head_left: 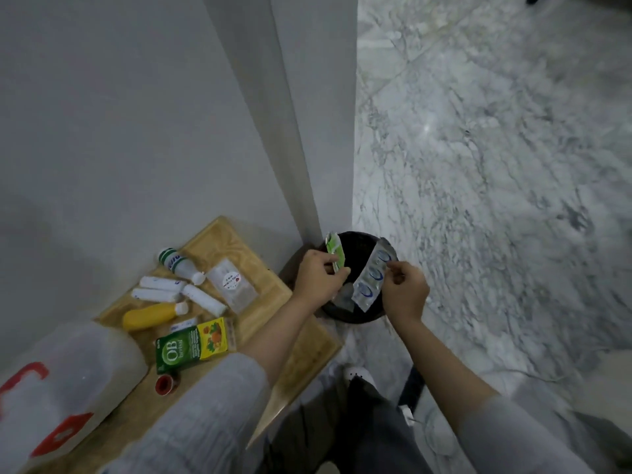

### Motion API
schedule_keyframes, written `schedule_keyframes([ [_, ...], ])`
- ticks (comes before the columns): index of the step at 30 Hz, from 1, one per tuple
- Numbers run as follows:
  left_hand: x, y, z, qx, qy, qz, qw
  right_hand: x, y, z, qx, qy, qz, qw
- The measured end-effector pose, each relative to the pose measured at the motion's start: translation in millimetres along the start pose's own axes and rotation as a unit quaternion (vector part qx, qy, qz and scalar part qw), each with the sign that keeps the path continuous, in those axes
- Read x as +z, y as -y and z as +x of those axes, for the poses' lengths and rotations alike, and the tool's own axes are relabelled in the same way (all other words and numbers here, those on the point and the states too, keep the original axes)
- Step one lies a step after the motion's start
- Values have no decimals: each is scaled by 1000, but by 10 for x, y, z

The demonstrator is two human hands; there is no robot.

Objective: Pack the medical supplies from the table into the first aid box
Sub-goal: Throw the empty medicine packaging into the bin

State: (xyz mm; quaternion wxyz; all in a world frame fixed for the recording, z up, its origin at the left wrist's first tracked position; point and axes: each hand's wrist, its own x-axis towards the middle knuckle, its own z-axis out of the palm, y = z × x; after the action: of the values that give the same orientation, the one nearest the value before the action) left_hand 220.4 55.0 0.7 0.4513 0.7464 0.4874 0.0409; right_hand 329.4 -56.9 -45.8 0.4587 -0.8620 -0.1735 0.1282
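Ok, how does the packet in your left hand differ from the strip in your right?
The green packet is small and green and white; the foil strip is longer, silvery with blue rings. The left hand pinches the packet near its lower end, the right hand grips the strip along one long edge. Both hang over the black bin.

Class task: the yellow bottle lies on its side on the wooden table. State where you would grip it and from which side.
Grip the yellow bottle across the middle of its body, coming straight down from above. It lies flat with its white cap toward the rolls, and its long sides look clear enough for fingers; the cap end is narrower and crowded.
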Motion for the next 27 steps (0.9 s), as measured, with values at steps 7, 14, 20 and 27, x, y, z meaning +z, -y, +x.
schedule_keyframes([
  [7, 394, -174, 378, -34, 104, -5, 994, 149, -180, 416, 70, 66, 14, 995],
  [14, 464, -29, 209, -82, 89, -44, 992, 82, -327, 286, 108, 91, 41, 989],
  [20, 131, 58, -392, -59, 19, -154, 986, 81, 12, -63, 57, 116, 82, 988],
  [27, -661, 460, -1302, -28, -165, -247, 955, 246, 756, -854, -14, 172, 189, 967],
])
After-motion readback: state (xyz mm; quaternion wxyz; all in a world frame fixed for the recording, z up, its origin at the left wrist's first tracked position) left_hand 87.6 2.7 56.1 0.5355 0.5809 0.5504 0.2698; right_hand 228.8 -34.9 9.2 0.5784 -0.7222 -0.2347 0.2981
